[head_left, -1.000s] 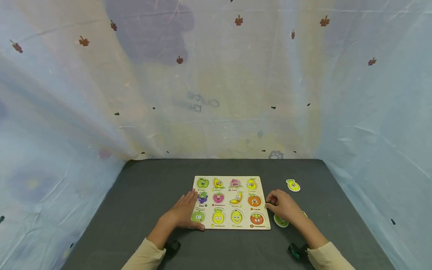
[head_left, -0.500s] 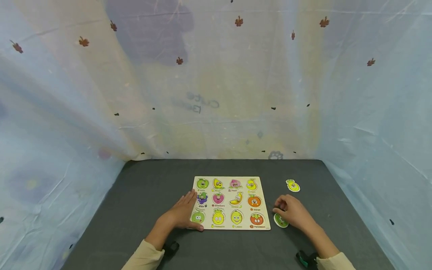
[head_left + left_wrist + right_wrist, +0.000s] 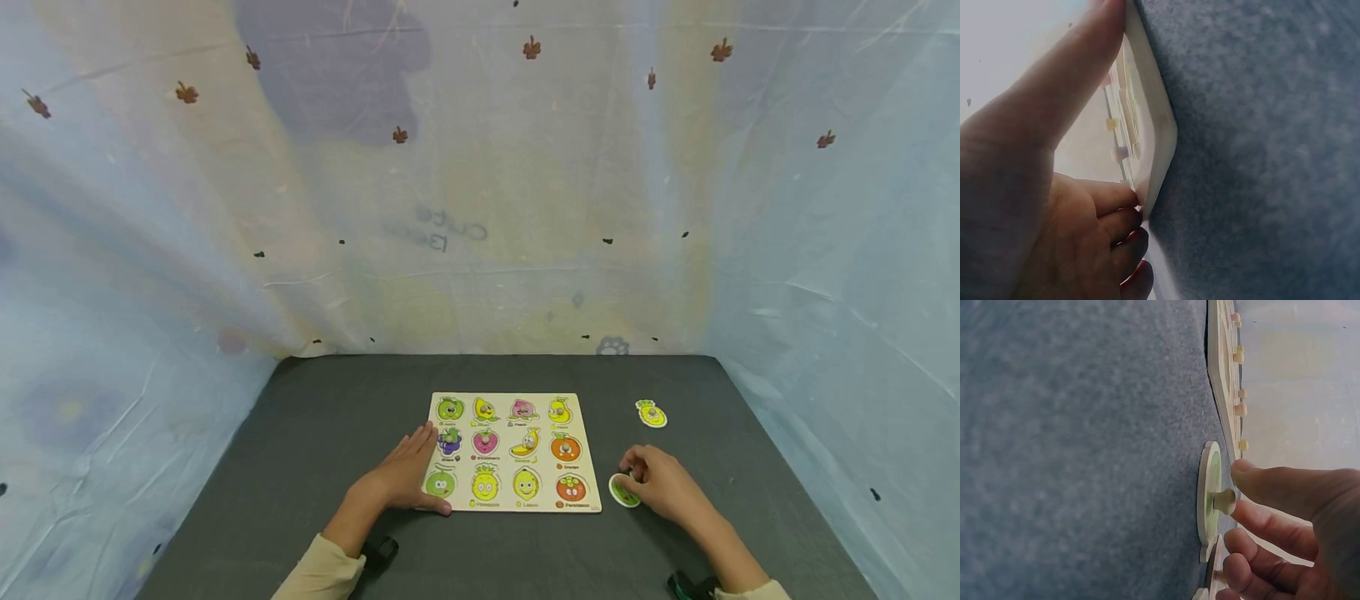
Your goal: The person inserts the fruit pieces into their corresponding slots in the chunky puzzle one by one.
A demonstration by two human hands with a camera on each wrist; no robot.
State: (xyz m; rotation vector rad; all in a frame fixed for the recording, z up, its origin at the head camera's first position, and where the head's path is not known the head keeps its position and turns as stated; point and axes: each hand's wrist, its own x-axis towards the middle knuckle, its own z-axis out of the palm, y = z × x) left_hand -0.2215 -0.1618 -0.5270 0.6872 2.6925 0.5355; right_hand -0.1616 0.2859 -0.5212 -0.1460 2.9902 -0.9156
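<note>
A wooden fruit puzzle board (image 3: 506, 467), set with knobbed fruit pieces, lies flat on the table. My left hand (image 3: 405, 471) rests along its left edge, fingers extended; in the left wrist view the thumb (image 3: 1085, 62) and fingertips touch the board's rim. My right hand (image 3: 662, 483) is over a round green fruit piece (image 3: 624, 492) beside the board's right edge. In the right wrist view that green piece (image 3: 1211, 472) lies flat, its knob (image 3: 1225, 501) close to the parted thumb and index finger. Whether the index fingertip touches the knob, I cannot tell.
A yellow pineapple-shaped piece (image 3: 651, 413) lies right of the board, farther back. Beyond the green piece, another knobbed piece (image 3: 1214, 569) is partly hidden by the right fingers. The dark cloth-covered table (image 3: 480, 554) meets a patterned curtain (image 3: 480, 167) behind.
My right hand has moved from the board's right edge back and down to the green piece, its fingers coming over that piece. My left hand stays on the board.
</note>
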